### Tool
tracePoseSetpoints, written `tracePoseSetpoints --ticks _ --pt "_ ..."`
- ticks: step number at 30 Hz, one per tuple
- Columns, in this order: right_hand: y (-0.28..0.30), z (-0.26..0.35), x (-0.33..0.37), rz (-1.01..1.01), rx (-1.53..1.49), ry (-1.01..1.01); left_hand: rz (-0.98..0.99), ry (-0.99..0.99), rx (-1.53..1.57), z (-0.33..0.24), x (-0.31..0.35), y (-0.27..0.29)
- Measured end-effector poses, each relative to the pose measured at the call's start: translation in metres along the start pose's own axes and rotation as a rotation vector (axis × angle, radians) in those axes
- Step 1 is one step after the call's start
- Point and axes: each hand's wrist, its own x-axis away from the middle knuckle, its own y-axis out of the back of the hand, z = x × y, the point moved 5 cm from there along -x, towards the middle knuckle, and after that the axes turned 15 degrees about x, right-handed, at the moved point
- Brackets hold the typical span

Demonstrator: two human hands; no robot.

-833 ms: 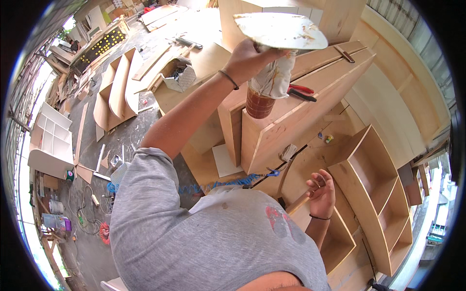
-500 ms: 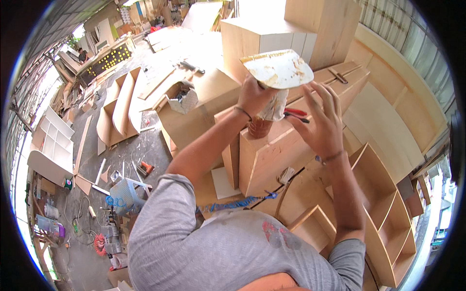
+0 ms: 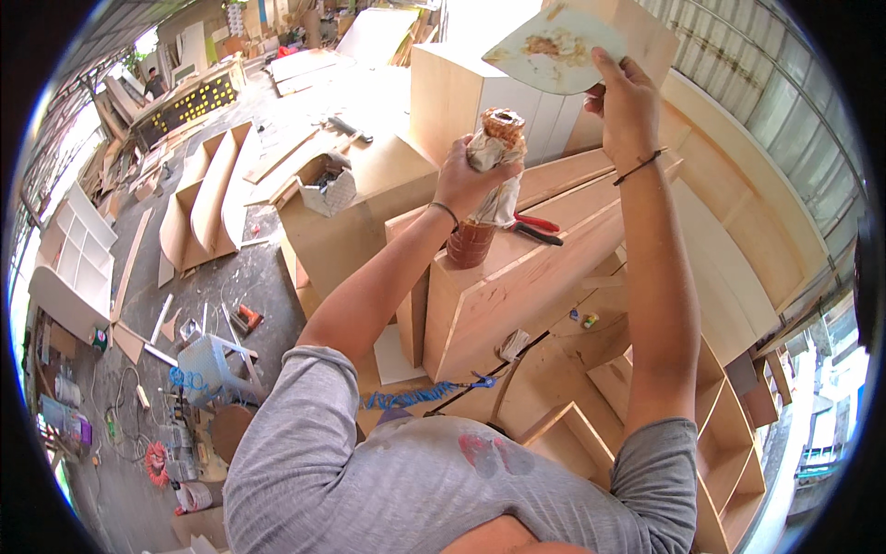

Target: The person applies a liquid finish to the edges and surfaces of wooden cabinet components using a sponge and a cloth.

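Note:
My left hand (image 3: 464,180) is wrapped round the upper part of a reddish-brown bottle (image 3: 472,242). Whitish smeared material covers its middle, and brown residue crusts its uncovered mouth. The bottle's base appears to stand on the end of a thick wooden panel (image 3: 517,294). Higher up and to the right, my right hand (image 3: 631,106) pinches the edge of a thin pale sheet (image 3: 568,57) with brown stains. A gap separates the sheet from the bottle's top. Beside the bottle lies a hand tool with red and black handles (image 3: 537,228); its working end is hidden.
A tall wooden cabinet (image 3: 447,97) stands beyond the bottle. On the board at left sit a white box of small items (image 3: 326,189) and a dark-handled tool (image 3: 351,129). A blue coiled hose (image 3: 415,394) runs below. Shelf units (image 3: 208,198) stand on the floor.
My right hand has gripped the pale sheet and lifted it up and off the bottle's top, exposing the mouth. My left hand has slid down from the sheet's underside onto the bottle.

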Motion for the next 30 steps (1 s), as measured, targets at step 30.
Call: tracePoseSetpoints --ticks 30 --pt "-0.066 -0.171 0.360 0.659 -0.107 -0.574 -0.718 1.451 -0.672 0.053 0.680 0.313"
